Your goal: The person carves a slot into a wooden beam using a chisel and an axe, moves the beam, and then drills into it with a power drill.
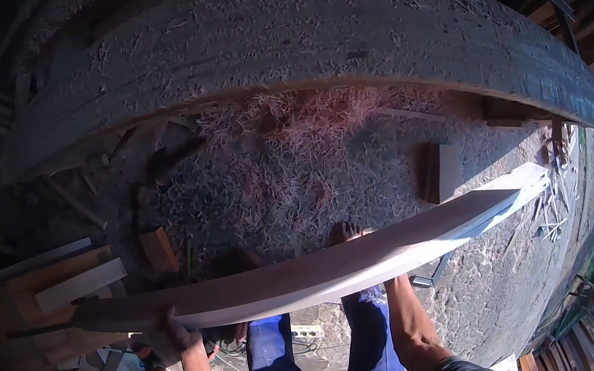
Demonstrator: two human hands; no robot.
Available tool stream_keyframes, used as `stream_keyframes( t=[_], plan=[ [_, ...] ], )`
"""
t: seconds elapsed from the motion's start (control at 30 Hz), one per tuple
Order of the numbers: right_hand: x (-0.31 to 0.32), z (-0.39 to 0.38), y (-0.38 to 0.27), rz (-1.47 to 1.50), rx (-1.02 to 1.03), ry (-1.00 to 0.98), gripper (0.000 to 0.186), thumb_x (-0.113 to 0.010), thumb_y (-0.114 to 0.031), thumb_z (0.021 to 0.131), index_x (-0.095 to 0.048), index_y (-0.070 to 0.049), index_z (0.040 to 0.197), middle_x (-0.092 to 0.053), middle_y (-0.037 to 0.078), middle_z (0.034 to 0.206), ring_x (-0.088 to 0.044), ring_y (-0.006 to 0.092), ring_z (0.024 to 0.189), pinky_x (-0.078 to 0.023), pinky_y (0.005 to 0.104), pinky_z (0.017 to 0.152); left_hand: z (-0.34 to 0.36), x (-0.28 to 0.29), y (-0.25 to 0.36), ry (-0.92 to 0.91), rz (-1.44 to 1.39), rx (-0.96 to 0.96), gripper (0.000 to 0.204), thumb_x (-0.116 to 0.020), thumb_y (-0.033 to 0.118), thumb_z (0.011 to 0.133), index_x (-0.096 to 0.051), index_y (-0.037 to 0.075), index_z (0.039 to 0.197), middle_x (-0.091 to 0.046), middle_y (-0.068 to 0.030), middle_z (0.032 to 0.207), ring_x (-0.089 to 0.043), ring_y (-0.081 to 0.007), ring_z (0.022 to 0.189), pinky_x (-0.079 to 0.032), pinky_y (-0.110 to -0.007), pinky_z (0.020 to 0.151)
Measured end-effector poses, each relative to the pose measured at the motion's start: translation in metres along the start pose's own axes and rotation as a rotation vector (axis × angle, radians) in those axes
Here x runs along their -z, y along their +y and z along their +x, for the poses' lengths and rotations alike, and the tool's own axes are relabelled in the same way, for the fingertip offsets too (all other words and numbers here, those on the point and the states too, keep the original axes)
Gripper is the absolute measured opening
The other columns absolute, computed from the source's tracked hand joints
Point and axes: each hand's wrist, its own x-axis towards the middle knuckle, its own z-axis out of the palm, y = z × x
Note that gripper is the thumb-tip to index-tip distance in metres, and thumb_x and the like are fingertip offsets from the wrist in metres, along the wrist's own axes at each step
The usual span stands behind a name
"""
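Observation:
A long, squared wooden beam (303, 280) spans the view in front of my legs, its right end in bright sun and its left part in shade. My left hand (178, 332) grips the near edge toward the left end, with the fingers partly in shadow. On the right, my right hand (396, 283) reaches under the beam and supports it from below. Its fingers are hidden behind the wood. Beyond the beam lies a massive, thick timber slab (276, 43) strewn with shavings.
Wood shavings (326, 120) cover the ground between beam and slab, where a wooden block (444, 171) stands. Boards (81, 285) are stacked at left. Near my feet are a white power strip (306, 331) and cables. More planks (571, 352) lie at lower right.

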Motion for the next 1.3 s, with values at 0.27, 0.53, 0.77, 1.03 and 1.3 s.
stream_keyframes(
  t=[0.27,0.53,0.77,1.03,1.3],
  plan=[
    [0.017,0.168,0.093,-0.048,-0.257,-0.077,0.040,-0.063,-0.035,0.095,-0.057,-0.002,0.118,-0.066,0.014,0.113,-0.067,0.0298,0.094,-0.054,0.0467,0.083,0.080,0.014,-0.041,0.294,0.517,-0.457,0.044,-0.072,0.013,0.078,-0.065,0.008,0.121,-0.067,-0.0021,0.109,-0.064,-0.0206,0.096,-0.052,-0.040,0.089],
    [0.023,0.259,0.070,-0.215,-0.329,-0.018,0.033,-0.060,-0.033,0.098,-0.063,-0.003,0.113,-0.069,0.013,0.109,-0.069,0.0291,0.090,-0.054,0.0468,0.081,0.112,-0.069,-0.092,0.586,0.133,-0.356,0.053,-0.078,-0.002,0.067,-0.064,-0.004,0.119,-0.068,-0.0075,0.111,-0.066,-0.0213,0.091,-0.055,-0.038,0.086],
    [-0.105,0.238,-0.058,-0.604,-0.300,-0.116,0.030,-0.057,-0.031,0.100,-0.068,-0.004,0.109,-0.072,0.011,0.106,-0.070,0.0285,0.087,-0.054,0.0469,0.079,0.183,-0.098,-0.129,0.674,0.122,-0.278,0.079,-0.086,0.010,0.064,-0.041,-0.010,0.125,-0.055,-0.0208,0.122,-0.061,-0.0320,0.108,-0.053,-0.041,0.096],
    [-0.317,0.117,-0.176,-1.253,0.899,-0.559,0.028,-0.060,-0.021,0.097,-0.064,-0.002,0.117,-0.071,0.022,0.097,-0.071,0.0374,0.090,-0.055,0.0461,0.081,0.226,-0.130,-0.104,0.538,0.336,0.204,0.100,-0.087,0.033,0.066,-0.021,-0.003,0.132,-0.046,-0.0234,0.127,-0.056,-0.0363,0.115,-0.047,-0.047,0.101],
    [-0.657,0.094,-0.143,-1.431,1.558,-0.697,0.086,-0.079,-0.030,0.082,-0.033,-0.006,0.150,-0.044,0.026,0.146,-0.053,0.0447,0.125,-0.048,0.0525,0.100,0.231,-0.117,-0.183,0.333,0.343,0.126,0.096,-0.076,0.053,0.078,-0.021,0.004,0.140,-0.044,-0.0202,0.134,-0.051,-0.0371,0.125,-0.045,-0.046,0.099]
  ],
)
